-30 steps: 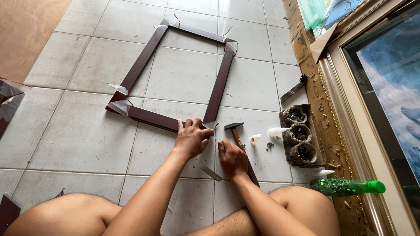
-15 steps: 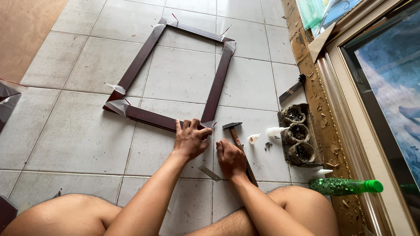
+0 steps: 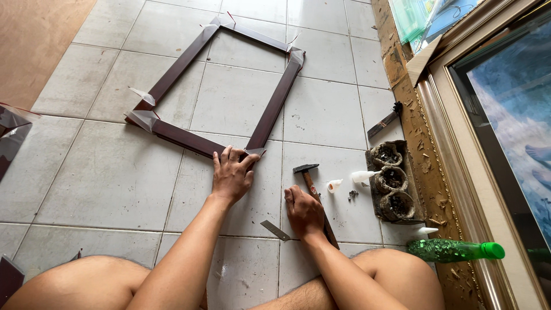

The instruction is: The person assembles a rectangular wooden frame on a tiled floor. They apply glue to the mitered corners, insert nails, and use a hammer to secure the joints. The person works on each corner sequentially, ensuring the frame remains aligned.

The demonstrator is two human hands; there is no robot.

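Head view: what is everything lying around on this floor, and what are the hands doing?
Frame: one, dark brown, rectangular, on the floor tiles, corners wrapped in grey tape.
Hammer: one, dark head, wooden handle, right of the frame's near corner.
Metal strip: one, grey, on the tile between the arms.
Glue bottles: two small white ones, lying beside the tray.
Tray: one, brown, three round cups of dark small parts, by the right wall.
Bottle: one, green, lying on its side at lower right.
Scraper-like tool: one, dark, beyond the tray.
Gilt frame: one, gold, along the right edge.
Left hand: pressing on the frame's near corner.
Right hand: resting on the hammer handle.
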